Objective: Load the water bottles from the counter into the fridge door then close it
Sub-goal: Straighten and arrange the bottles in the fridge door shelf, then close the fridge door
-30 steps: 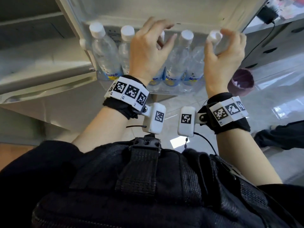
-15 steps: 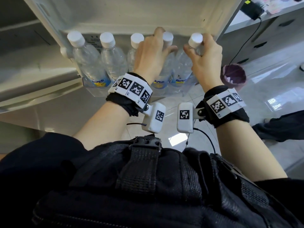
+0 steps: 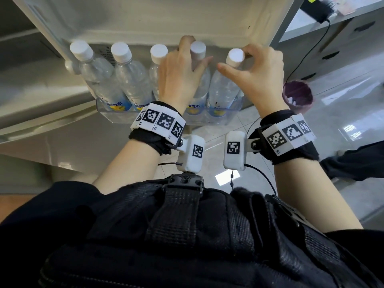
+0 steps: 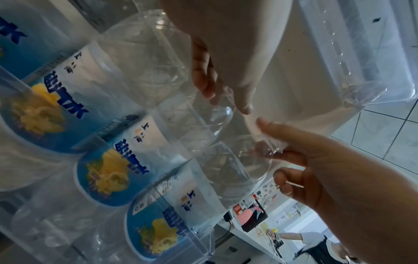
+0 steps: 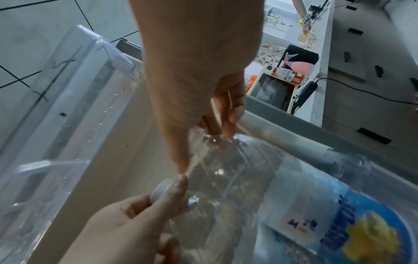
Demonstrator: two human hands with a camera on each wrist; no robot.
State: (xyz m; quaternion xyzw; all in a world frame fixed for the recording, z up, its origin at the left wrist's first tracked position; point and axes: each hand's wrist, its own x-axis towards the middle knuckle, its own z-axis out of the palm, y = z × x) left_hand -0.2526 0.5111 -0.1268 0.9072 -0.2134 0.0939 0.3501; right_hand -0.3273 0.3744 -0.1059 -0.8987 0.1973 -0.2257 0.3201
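Note:
Five clear water bottles with white caps and blue-yellow labels stand in the clear door shelf (image 3: 116, 119) of the open fridge door. My left hand (image 3: 194, 58) grips the neck of the fourth bottle (image 3: 200, 90), thumb on one side and fingers behind its cap (image 5: 160, 189). My right hand (image 3: 235, 61) curls round the neck of the fifth, rightmost bottle (image 3: 222, 90) just under its cap. Three more bottles (image 3: 133, 80) stand to the left, untouched. In the left wrist view, labels (image 4: 108, 169) sit low in the shelf.
The fridge body (image 3: 41, 90) lies to the left of the door. A purple bin (image 3: 297, 98) stands on the tiled floor right of the door. Behind it a counter (image 3: 342, 13) with drawers carries a black device and cable. A dark-clothed person (image 3: 353, 161) is at right.
Both hands have come lower and closer together. The left hand went from spread over the bottle tops to gripping the fourth bottle's neck; the right bottle now stands straight in the shelf.

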